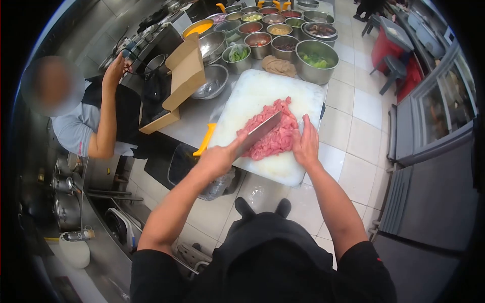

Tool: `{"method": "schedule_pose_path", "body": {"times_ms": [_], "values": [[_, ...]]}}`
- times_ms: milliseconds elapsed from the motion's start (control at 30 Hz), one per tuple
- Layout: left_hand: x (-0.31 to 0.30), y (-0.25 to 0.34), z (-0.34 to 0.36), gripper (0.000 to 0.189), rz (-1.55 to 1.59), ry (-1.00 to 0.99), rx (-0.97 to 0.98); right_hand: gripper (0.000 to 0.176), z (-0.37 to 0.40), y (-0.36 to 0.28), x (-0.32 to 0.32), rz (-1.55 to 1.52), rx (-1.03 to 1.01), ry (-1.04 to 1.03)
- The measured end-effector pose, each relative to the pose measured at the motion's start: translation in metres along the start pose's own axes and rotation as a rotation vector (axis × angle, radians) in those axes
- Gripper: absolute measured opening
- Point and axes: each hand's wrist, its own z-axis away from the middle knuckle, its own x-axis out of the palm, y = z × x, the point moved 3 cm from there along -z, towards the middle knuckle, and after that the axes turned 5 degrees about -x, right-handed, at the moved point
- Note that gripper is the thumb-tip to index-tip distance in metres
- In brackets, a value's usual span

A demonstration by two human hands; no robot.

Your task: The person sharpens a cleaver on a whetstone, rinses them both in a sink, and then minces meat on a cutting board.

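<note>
My left hand (218, 160) is wrapped around the handle of a broad-bladed cleaver (262, 130). The blade lies slantwise across a pile of chopped pink raw meat (277, 139). Beneath the meat is a thick white cutting board (252, 91), its surface stained around the pile. My right hand (306, 144) rests at the right side of the meat, fingers stretched out and holding nothing. Most of the cleaver's handle is hidden in my left fist.
Several metal bowls and pots of ingredients, including a pot of greens (316, 60), stand beyond the board. An open cardboard box (184, 70) and a yellow handle (206, 139) are at the left. A co-worker (76, 121) stands there with one hand raised. A fridge (439, 111) lines the right.
</note>
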Motion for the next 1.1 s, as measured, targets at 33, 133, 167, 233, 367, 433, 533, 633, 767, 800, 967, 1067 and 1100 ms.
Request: {"method": "schedule_pose_path", "body": {"times_ms": [33,133,167,233,367,433,533,633,767,800,967,1067,1100], "values": [[-0.006,0.000,-0.004,0.067,-0.056,-0.012,0.028,0.074,-0.003,-0.001,0.001,0.003,0.000,0.014],[-0.003,-0.002,0.011,0.068,0.191,0.224,0.039,0.074,-0.002,-0.002,-0.001,-0.017,0.008,0.010],[-0.003,-0.003,0.007,0.068,0.102,0.118,0.004,0.074,-0.003,0.000,0.000,-0.010,0.004,0.008],[-0.003,-0.007,-0.001,0.068,-0.070,-0.094,-0.068,0.074,-0.002,0.001,0.001,0.006,-0.007,-0.002],[-0.007,-0.008,0.009,0.066,0.029,0.055,-0.025,0.074,-0.001,0.000,0.001,-0.022,-0.008,0.024],[0.002,-0.007,0.003,0.065,-0.095,-0.103,-0.078,0.074,-0.002,-0.001,0.000,-0.030,-0.010,0.021],[-0.022,-0.005,0.006,0.066,-0.025,0.036,-0.010,0.074,-0.003,0.001,0.000,-0.032,0.018,0.014],[-0.005,-0.009,0.001,0.066,0.005,-0.016,-0.049,0.074,-0.003,0.004,0.002,-0.019,0.010,0.021],[-0.023,-0.005,-0.004,0.065,0.037,-0.007,-0.045,0.073,-0.006,0.002,0.002,-0.014,0.008,0.030],[-0.028,-0.005,-0.002,0.065,0.099,0.037,-0.034,0.073,-0.003,0.002,0.001,-0.026,0.012,0.029],[0.001,-0.010,-0.011,0.067,0.006,0.018,-0.015,0.073,0.001,-0.001,0.000,-0.019,0.005,0.017],[-0.020,-0.007,-0.010,0.067,0.110,0.111,-0.046,0.073,-0.001,0.000,-0.001,-0.027,0.033,0.013],[-0.005,-0.014,-0.012,0.066,0.206,0.209,-0.017,0.073,-0.002,0.001,-0.001,-0.023,0.029,0.013]]}}
